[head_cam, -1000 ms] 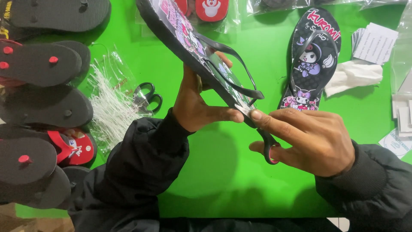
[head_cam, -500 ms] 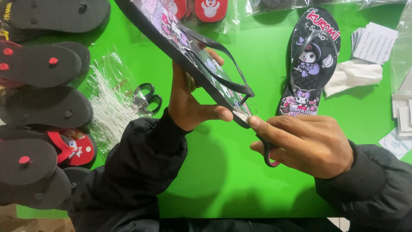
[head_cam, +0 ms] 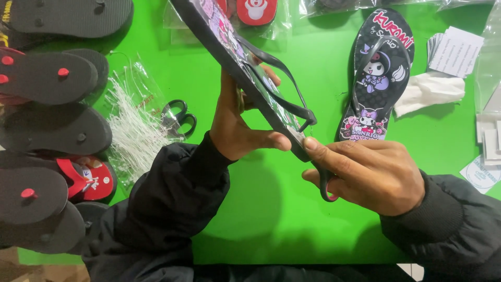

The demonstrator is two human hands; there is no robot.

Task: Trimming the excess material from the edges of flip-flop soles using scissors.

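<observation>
Nearest the camera, the right hand (head_cam: 373, 175) is closed on a dark-handled tool (head_cam: 326, 187), index fingertip pressed to the heel end of the black flip-flop (head_cam: 245, 62). The left hand (head_cam: 237, 130) clamps that sandal just beyond, thumb beneath its edge. Its long axis runs from the fingertips up and away leftward, tilted on edge. Farther off, a matching flip-flop (head_cam: 378, 73) lies flat on the green table (head_cam: 261, 219).

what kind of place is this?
Likely a flip-flop packing or finishing bench. Soles are stacked on the green table at the left, a bag of plastic tag fasteners lies by scissors, and both hands work on a printed flip-flop.
</observation>
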